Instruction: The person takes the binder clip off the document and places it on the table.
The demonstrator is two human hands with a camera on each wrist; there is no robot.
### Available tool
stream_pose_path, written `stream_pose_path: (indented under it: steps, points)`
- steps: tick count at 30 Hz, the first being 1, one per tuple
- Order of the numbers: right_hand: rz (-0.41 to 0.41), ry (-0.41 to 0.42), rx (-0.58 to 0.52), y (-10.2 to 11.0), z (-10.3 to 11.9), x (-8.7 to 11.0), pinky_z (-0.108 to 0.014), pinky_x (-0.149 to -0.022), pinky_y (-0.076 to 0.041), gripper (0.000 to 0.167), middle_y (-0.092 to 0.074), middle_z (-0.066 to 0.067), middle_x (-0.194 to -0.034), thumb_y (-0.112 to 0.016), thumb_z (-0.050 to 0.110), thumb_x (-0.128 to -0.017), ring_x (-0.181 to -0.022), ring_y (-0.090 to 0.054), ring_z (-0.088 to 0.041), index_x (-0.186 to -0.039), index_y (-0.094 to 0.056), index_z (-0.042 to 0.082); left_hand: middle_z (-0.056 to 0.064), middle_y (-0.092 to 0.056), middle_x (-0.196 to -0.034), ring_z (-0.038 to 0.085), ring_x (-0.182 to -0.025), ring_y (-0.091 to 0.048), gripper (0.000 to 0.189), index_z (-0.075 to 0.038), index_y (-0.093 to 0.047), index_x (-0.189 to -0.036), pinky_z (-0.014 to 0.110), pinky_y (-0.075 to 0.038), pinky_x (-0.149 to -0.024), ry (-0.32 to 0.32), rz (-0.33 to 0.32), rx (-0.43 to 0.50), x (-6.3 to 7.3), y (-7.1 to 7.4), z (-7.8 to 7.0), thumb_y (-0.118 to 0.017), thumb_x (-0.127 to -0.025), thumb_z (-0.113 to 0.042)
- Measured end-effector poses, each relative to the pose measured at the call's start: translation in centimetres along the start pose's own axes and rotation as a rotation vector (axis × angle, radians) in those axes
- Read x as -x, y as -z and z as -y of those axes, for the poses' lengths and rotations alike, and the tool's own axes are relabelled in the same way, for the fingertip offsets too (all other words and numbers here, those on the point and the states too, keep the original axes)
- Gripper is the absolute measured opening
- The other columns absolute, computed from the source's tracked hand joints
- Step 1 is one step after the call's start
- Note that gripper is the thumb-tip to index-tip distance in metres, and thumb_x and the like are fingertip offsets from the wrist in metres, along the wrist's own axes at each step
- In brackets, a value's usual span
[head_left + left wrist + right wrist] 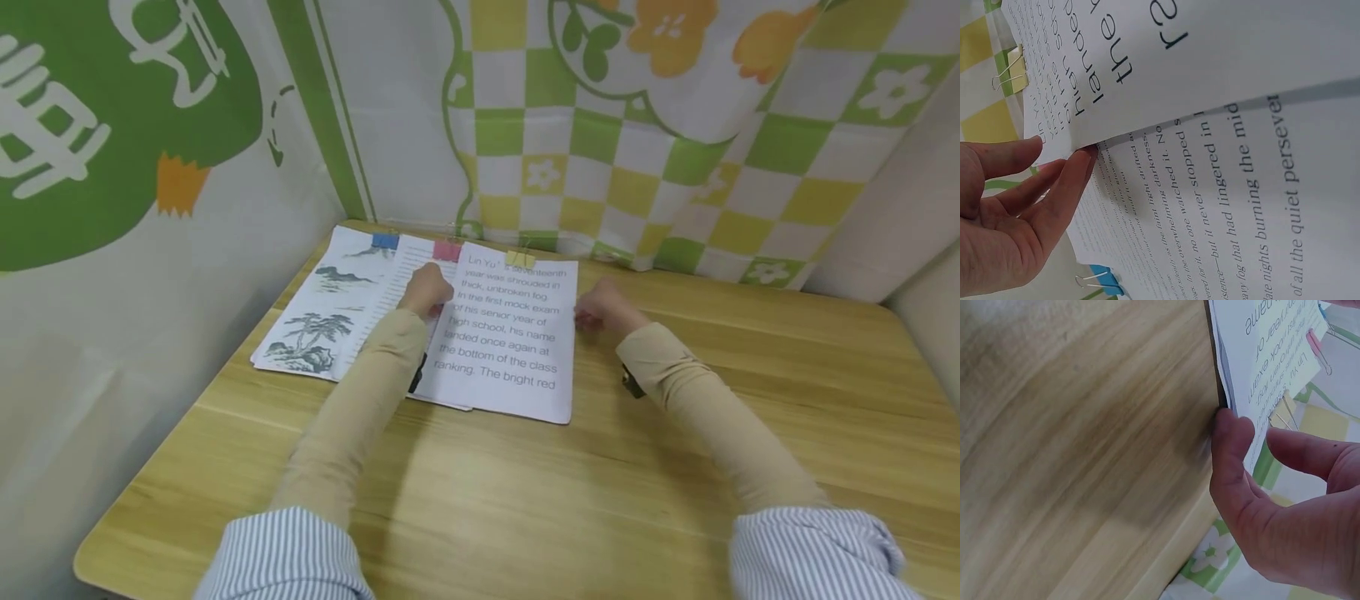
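Note:
A stack of printed sheets (510, 350) with a yellow binder clip (521, 259) lies on the table, overlapping a second printed stack (386, 287) with a pink binder clip (447, 250). My left hand (1029, 206) holds the yellow-clipped stack's left edge, thumb at its top face and fingers tucked under it. On the opposite edge, my right hand (1279, 506) grips with bent fingers, its thumb a little apart from them. Leftmost lies a stack of landscape pictures (311, 325) with a blue binder clip (386, 241).
The wooden table (712, 467) reaches to both sides of the papers. Behind it hangs a checked green and yellow curtain (630, 158). A white wall covering (97, 333) with green print borders the left side.

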State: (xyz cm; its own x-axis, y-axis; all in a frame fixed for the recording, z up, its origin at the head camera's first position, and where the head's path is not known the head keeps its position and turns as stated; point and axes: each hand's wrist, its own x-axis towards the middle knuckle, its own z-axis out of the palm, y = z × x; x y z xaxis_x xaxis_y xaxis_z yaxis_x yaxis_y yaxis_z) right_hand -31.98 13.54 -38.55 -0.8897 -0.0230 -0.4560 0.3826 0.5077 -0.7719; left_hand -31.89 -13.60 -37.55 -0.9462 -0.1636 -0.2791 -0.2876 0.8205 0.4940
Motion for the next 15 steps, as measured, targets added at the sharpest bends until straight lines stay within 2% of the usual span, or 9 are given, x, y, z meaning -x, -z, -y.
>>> stream_pose_path:
  steps: [4,8,10,12,15]
  points:
    - [-0.038,-0.044,-0.032,-0.3,-0.2,-0.4,-0.021,-0.054,-0.053,0.035,-0.058,-0.003,-0.059,-0.055,-0.007,-0.081,-0.05,-0.056,-0.011,-0.115,-0.051,-0.015,0.021,-0.062,-0.096,0.014,-0.048,-0.05,0.03,0.009,-0.055,-0.111,0.019,-0.045,-0.04,0.01,0.025,0.032,-0.3,-0.2,0.3,-0.047,-0.083,0.0]
    - [-0.073,-0.069,0.022,-0.6,-0.9,-0.9,-0.019,-0.051,-0.048,0.036,-0.056,-0.003,-0.062,-0.06,-0.005,-0.08,-0.052,-0.053,-0.01,-0.114,-0.053,-0.013,0.016,-0.057,-0.082,0.015,-0.047,-0.052,0.031,0.01,-0.053,-0.112,0.024,-0.053,-0.047,0.012,0.049,0.059,-0.3,-0.5,0.3,-0.047,-0.083,0.002]
    - [-0.08,-0.07,0.059,-0.8,-1.3,-1.0,-0.019,-0.051,-0.045,0.04,-0.055,-0.006,-0.069,-0.061,-0.003,-0.081,-0.054,-0.05,-0.011,-0.118,-0.051,-0.013,0.013,-0.054,-0.077,0.014,-0.047,-0.052,0.03,0.01,-0.054,-0.111,0.025,-0.055,-0.051,0.009,0.056,0.059,-0.4,-0.8,0.3,-0.047,-0.083,0.002]
    - [-0.084,-0.072,0.071,-0.8,-1.4,-1.2,-0.019,-0.05,-0.044,0.037,-0.053,-0.006,-0.071,-0.061,-0.002,-0.082,-0.054,-0.049,-0.011,-0.116,-0.052,-0.013,0.012,-0.052,-0.074,0.014,-0.046,-0.05,0.029,0.01,-0.054,-0.109,0.024,-0.052,-0.048,-0.004,0.052,0.045,-0.6,-1.0,0.3,-0.048,-0.081,0.002]
    - [-0.071,-0.068,0.069,-0.5,-1.5,-1.4,-0.019,-0.05,-0.042,0.021,-0.051,-0.005,-0.069,-0.058,-0.001,-0.084,-0.053,-0.047,-0.011,-0.103,-0.056,-0.01,0.011,-0.051,-0.072,0.013,-0.045,-0.048,0.027,0.01,-0.055,-0.107,0.021,-0.048,-0.043,-0.01,0.05,0.05,-0.9,-1.1,0.1,-0.05,-0.082,0.001]
